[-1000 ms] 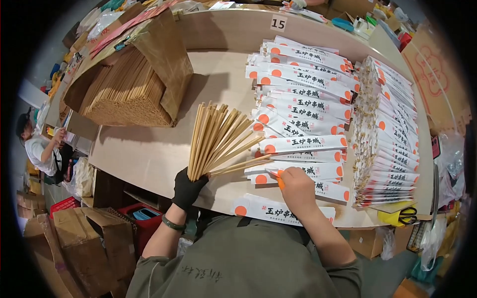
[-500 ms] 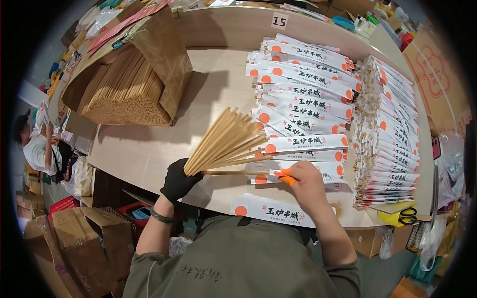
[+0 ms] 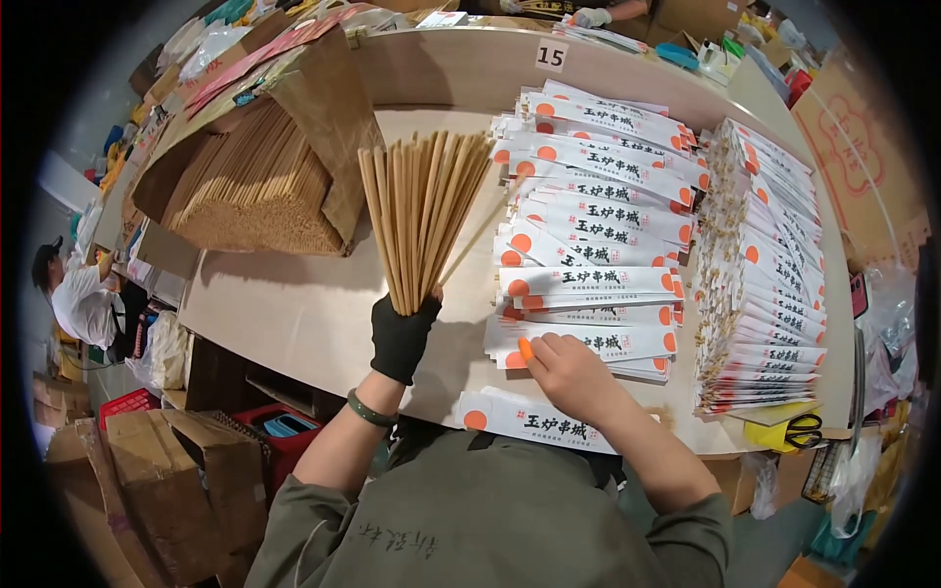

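My left hand, in a black glove, is closed round the lower ends of a bundle of wooden chopsticks. They fan upward, with one leaning out to the right. On my right hand, bare but for an orange finger cot, the fingers are bent and pressed together on a white paper chopstick sleeve at the near end of a pile. What lies beneath those fingers is partly hidden. Nearest me, flat sleeves lie at the table's front edge.
At the back left, an open cardboard box lies on its side, packed with chopsticks. Stacked sleeves fill the table's right side, beside black-handled scissors. A raised board borders the far edge. Another person is at far left.
The chopstick bundle has swung more upright as my left hand turned and moved right. My right hand has moved slightly left and down, from beside a single chopstick to the sleeve pile.
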`<state>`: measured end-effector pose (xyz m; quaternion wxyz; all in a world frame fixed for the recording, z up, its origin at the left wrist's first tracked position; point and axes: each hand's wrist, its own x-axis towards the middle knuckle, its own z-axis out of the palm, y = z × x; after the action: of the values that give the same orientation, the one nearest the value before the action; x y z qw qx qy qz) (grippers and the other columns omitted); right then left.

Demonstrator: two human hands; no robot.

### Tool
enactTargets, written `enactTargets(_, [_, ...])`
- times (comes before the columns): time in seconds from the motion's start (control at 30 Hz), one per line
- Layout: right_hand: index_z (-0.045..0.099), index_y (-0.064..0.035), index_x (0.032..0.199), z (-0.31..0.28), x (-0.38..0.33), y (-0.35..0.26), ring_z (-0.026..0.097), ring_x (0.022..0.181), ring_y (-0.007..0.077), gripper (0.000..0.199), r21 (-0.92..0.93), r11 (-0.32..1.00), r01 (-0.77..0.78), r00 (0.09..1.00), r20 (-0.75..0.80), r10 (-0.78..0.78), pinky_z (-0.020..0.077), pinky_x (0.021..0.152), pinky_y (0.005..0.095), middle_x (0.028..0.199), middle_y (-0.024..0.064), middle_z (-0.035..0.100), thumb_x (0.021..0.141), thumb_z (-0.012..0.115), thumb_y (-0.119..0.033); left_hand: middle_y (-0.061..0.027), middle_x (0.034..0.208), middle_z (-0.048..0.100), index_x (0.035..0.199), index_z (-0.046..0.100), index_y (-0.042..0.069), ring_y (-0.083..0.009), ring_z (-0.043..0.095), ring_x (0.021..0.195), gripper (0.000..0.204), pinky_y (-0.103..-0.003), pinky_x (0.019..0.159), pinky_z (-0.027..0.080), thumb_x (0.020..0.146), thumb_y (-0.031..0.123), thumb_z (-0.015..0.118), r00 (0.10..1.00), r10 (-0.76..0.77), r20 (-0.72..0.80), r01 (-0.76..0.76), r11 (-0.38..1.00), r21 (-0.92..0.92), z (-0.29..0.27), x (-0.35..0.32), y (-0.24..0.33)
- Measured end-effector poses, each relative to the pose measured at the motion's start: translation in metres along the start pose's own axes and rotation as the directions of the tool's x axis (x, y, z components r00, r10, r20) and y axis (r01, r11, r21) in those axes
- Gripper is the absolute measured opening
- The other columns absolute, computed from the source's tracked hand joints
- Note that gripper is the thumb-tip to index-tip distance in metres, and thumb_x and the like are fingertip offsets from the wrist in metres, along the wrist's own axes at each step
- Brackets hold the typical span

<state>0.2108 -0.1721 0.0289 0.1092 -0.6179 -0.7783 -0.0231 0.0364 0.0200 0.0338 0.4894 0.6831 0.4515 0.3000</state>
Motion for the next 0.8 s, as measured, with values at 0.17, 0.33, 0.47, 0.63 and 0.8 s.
enactTargets(0.17, [0.063, 0.0001, 0.092, 0.011, -0.002, 0.004, 0.058, 0.078, 0.0236, 0.023, 0.183, 0.979, -0.088, 0.974, -0.192, 0.123, 0.0487, 0.065, 0.0328, 0.083, 0.0085, 0.057, 0.07, 0.067, -0.006, -0.0009, 0.072, 0.063, 0.086, 0.066, 0.003, -0.0073, 0.056, 0.061, 0.011, -0.021, 0.054, 0.043, 0.083, 0.013, 0.063, 0.999, -0.039, -0.036, 0.031, 0.979, -0.202, -0.009, -0.01, -0.016])
enactTargets(0.33, [0.064, -0.0008, 0.081, 0.011, -0.003, 0.007, 0.056, 0.071, 0.0234, 0.016, 0.416, 0.866, -0.277, 0.885, -0.242, 0.399, 0.0462, 0.063, 0.0333, 0.079, 0.009, 0.057, 0.076, 0.074, -0.011, -0.0011, 0.076, 0.063, 0.085, 0.064, 0.003, -0.0082, 0.056, 0.064, 0.01, -0.021, 0.055, 0.042, 0.082, 0.009, 0.057, 0.99, -0.118, 0.073, 0.125, 0.986, -0.107, -0.031, -0.014, -0.033])
enactTargets(0.47, [0.063, 0.0001, 0.081, -0.016, 0.01, 0.012, 0.052, 0.067, 0.0208, 0.014, 0.718, 0.535, -0.445, 0.716, -0.074, 0.695, 0.0424, 0.061, 0.0317, 0.076, 0.0086, 0.055, 0.077, 0.072, -0.009, -0.0022, 0.077, 0.061, 0.083, 0.063, 0.003, -0.0086, 0.055, 0.066, 0.009, -0.021, 0.056, 0.041, 0.075, 0.006, 0.059, 0.993, -0.016, 0.114, 0.021, 0.999, -0.046, -0.035, -0.023, -0.026])
enactTargets(0.63, [0.062, -0.001, 0.08, -0.008, 0.011, 0.008, 0.05, 0.067, 0.0209, 0.015, 0.699, 0.473, -0.536, 0.719, 0.084, 0.69, 0.0406, 0.061, 0.0326, 0.074, 0.0082, 0.053, 0.077, 0.072, -0.013, -0.002, 0.08, 0.061, 0.092, 0.062, 0.003, -0.0109, 0.056, 0.07, 0.016, -0.025, 0.064, 0.046, 0.079, 0.01, 0.068, 0.936, -0.145, 0.32, 0.272, 0.876, -0.398, -0.035, -0.025, -0.047])
enactTargets(0.8, [0.063, -0.0028, 0.08, 0.01, 0.002, 0.005, 0.052, 0.068, 0.0281, 0.019, 0.59, 0.697, -0.408, 0.816, -0.107, 0.568, 0.0426, 0.062, 0.037, 0.075, 0.0102, 0.054, 0.074, 0.074, -0.017, -0.0017, 0.079, 0.06, 0.101, 0.06, 0.001, -0.0109, 0.056, 0.069, 0.023, -0.025, 0.062, 0.047, 0.082, 0.013, 0.066, 0.935, -0.243, 0.257, 0.333, 0.852, -0.405, -0.02, -0.034, -0.027])
